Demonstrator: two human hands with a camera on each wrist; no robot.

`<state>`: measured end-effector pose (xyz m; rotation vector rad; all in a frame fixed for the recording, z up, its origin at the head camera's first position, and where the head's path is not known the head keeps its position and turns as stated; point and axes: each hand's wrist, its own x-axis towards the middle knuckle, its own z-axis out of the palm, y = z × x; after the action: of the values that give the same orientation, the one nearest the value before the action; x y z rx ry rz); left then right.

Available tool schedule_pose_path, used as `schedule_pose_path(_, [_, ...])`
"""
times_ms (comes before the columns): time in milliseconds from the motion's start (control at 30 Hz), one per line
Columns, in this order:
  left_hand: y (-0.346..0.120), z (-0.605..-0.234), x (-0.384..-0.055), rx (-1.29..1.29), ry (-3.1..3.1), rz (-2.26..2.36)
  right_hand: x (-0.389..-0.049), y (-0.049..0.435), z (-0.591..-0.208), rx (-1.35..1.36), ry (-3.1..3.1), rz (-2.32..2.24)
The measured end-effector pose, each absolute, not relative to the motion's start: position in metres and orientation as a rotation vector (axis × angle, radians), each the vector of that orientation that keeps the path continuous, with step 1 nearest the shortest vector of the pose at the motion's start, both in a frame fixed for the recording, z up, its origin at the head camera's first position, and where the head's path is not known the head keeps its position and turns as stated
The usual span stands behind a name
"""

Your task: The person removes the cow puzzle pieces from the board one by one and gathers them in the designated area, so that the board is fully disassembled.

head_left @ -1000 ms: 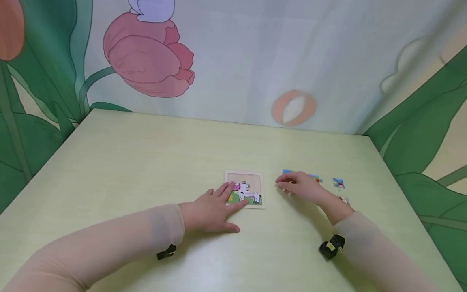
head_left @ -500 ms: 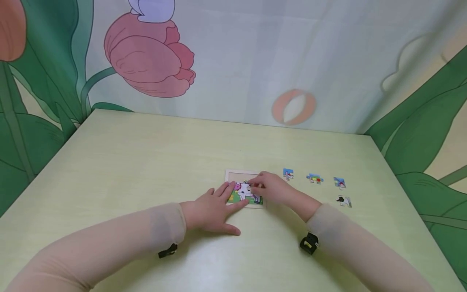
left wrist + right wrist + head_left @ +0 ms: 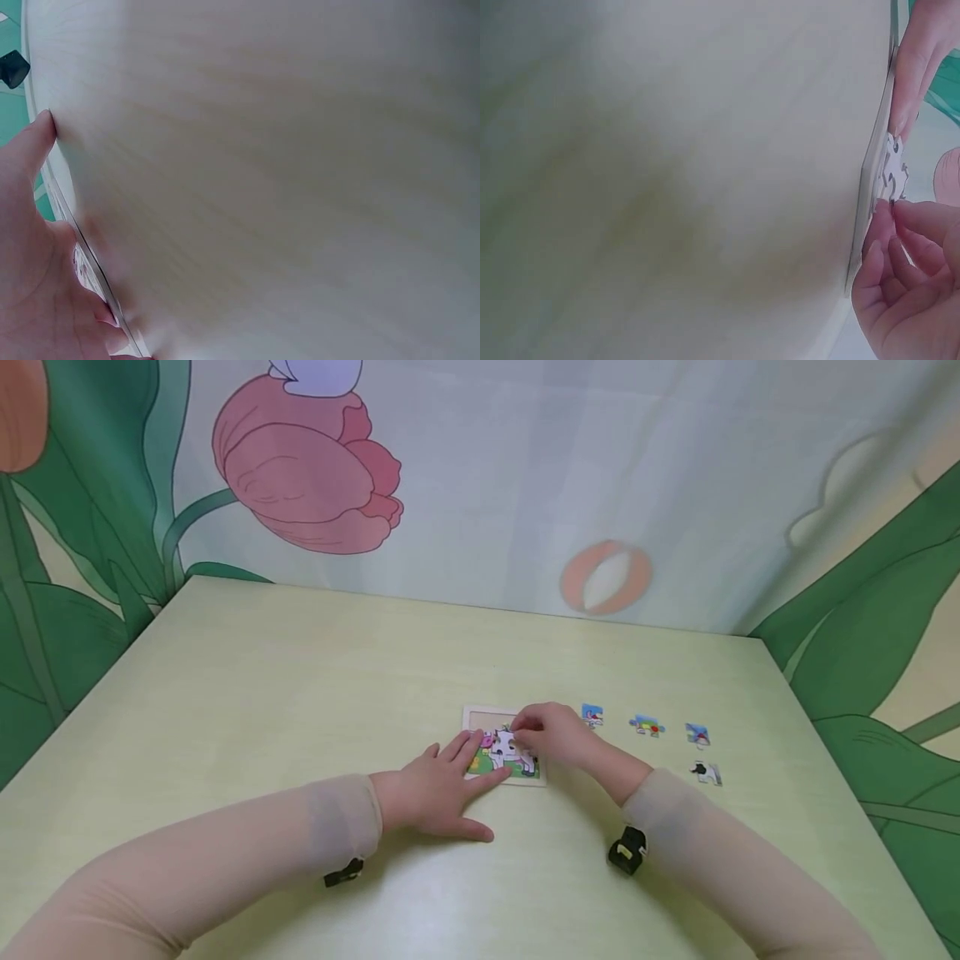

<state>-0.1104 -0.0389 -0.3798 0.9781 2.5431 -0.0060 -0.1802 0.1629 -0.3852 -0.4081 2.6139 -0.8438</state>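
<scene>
A small square puzzle board point(image 3: 491, 720) with a pale raised rim lies near the table's middle. Its lower part is filled with a cow picture point(image 3: 483, 765) on green; the top strip is bare. My left hand point(image 3: 437, 789) lies with fingers spread, its fingertips on the board's left and lower part. From the right, my right hand point(image 3: 557, 735) reaches over the board. In the right wrist view, its thumb and fingertips pinch a white puzzle piece point(image 3: 893, 178) with dark marks at the picture's upper edge. The fingers hide part of the piece.
Loose puzzle pieces lie to the right: a blue one point(image 3: 592, 714) close behind my right hand, a colourful one point(image 3: 647, 726), another blue one point(image 3: 697, 734) and a black-and-white one point(image 3: 706, 772). A printed curtain point(image 3: 480, 485) hangs behind the table's far edge.
My right hand has moved left from beside the loose pieces to the board, then shifted slightly over the cow picture. My left hand has stayed in place.
</scene>
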Motion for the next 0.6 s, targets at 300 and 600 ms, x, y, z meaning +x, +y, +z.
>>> schedule_pose_path(300, [-0.039,-0.382,-0.111,0.972,2.541,-0.01,-0.185,0.168,-0.385,-0.38,2.561,-0.929])
schedule_pose_path(600, [-0.037,-0.382,-0.112,0.988,2.546,-0.022,-0.186,0.187,-0.378,-0.354,2.552,-0.992])
